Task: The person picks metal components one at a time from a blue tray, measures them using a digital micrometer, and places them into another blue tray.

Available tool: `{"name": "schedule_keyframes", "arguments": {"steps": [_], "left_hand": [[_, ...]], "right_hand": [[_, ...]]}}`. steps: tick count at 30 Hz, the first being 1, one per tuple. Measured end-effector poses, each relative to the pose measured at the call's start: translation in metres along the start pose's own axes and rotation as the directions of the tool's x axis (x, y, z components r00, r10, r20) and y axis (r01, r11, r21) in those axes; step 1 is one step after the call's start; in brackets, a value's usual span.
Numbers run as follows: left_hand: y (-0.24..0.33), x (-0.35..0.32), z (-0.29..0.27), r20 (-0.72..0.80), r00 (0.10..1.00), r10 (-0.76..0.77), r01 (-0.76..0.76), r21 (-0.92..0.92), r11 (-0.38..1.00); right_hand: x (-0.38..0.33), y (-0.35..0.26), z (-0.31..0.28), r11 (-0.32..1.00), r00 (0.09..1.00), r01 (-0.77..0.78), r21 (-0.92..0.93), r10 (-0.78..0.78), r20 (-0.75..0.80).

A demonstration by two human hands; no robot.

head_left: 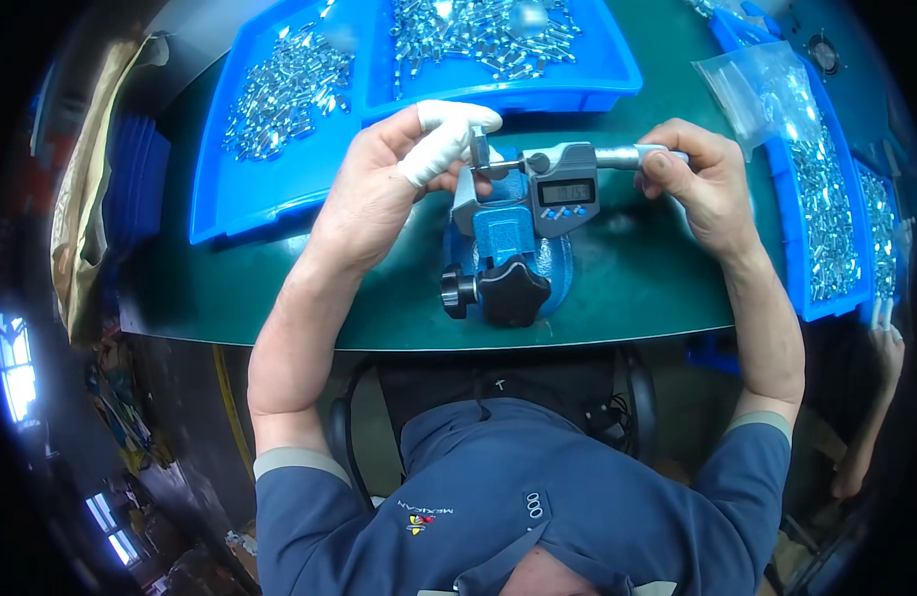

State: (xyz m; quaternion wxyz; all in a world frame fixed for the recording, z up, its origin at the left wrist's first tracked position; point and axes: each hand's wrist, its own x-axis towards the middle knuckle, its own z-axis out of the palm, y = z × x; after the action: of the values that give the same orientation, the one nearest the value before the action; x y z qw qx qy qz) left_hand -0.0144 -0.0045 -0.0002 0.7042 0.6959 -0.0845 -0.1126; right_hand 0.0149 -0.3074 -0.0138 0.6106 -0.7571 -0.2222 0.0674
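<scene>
A digital micrometer [565,184] with a small display sits clamped in a blue stand [505,233] on the green table. White finger covers wrap the thumb and forefinger of my left hand [399,159], which pinches a small shiny metal part [480,147] at the micrometer's jaws. Whether the spindle touches the part is hard to make out. My right hand [692,179] is closed round the micrometer's thimble [622,157] at its right end. A black star-shaped knob [515,292] faces me on the stand's front.
Blue trays [280,204] of small metal parts lie beyond my left hand. More blue trays [791,233] of parts line the right, with a clear plastic bag [747,94] over one. Brown cardboard [86,199] stands at far left. Another person's hand [886,348] shows at far right.
</scene>
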Motion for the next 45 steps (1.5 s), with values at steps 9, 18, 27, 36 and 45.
{"name": "schedule_keyframes", "arguments": {"steps": [9,18,27,36,45], "left_hand": [[-0.0013,0.0009,0.0012,-0.012,1.000,-0.022,0.022,-0.021,1.000],[-0.0028,0.0028,-0.0011,0.007,1.000,0.023,-0.023,0.035,0.999],[0.0047,0.0033,0.0023,0.001,1.000,0.015,-0.015,-0.016,1.000],[0.0021,0.0036,0.0043,0.008,0.999,0.042,-0.042,-0.026,0.999],[0.0041,0.0032,0.0031,0.017,0.998,0.062,-0.062,-0.009,0.998]], "right_hand": [[0.0003,-0.0007,-0.0007,1.000,1.000,0.011,-0.019,-0.011,0.013],[0.0009,-0.0009,0.0005,1.000,1.000,-0.014,0.020,0.013,0.024],[0.0024,-0.0037,0.0015,0.998,0.998,0.054,-0.019,-0.054,0.015],[-0.0029,-0.0070,0.0021,1.000,1.000,0.030,0.009,-0.030,0.003],[-0.0009,-0.0052,0.0014,0.997,1.000,-0.015,0.070,0.014,0.028]]}}
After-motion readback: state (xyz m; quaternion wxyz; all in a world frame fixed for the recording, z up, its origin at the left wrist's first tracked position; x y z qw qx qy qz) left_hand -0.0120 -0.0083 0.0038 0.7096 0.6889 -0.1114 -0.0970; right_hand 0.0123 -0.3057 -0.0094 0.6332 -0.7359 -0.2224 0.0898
